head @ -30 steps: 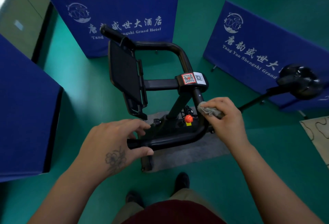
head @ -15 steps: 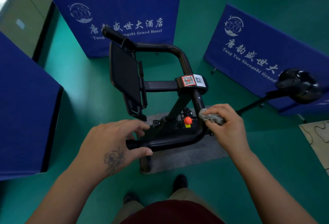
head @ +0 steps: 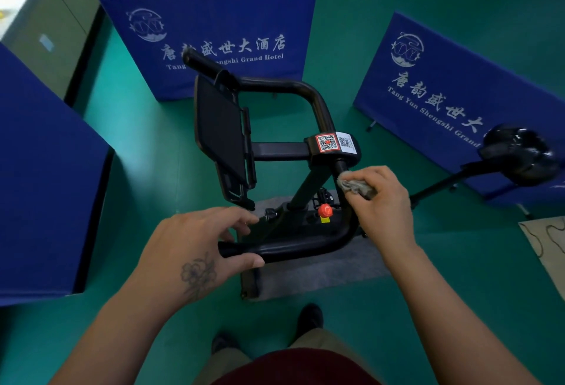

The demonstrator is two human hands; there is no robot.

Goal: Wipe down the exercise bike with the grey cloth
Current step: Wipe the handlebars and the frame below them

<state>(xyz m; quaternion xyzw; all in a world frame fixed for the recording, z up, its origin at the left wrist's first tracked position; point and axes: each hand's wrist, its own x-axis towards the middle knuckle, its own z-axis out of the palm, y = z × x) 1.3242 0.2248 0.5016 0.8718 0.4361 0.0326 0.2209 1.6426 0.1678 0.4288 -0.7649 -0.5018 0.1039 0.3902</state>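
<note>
The exercise bike (head: 305, 176) stood in the middle of the green floor (head: 146, 146), seen from above. Its near handlebar (head: 293, 245) was held by the left hand (head: 195, 250) at about 7 o'clock from the bike's middle. The thumb was tucked under the bar and the fingers (head: 238, 219) were curled loosely over the top. The bar was likely held this way so the bike would not wobble while it was rubbed.

The grey cloth (head: 356, 187) was bunched up small and pinched in the fingers (head: 376, 175) of the right hand (head: 382, 204), at about 3 o'clock from the bike's middle. It was pressed against the side tube of the handlebar, just below the QR stickers (head: 334, 142). It was probably scrunched so that it could be wrapped part way round the thin tube.

The dark screen (head: 220, 131) was left at 10 o'clock and the seat (head: 519, 152) far out at 3 o'clock. No cloth was near either one, so much of the wiping seemed to be left.

Blue banners (head: 214, 42) were stood around the bike at 9, 12 and 2 o'clock. A grey mat (head: 321, 274) was laid under the bike, maybe to guard the floor.
</note>
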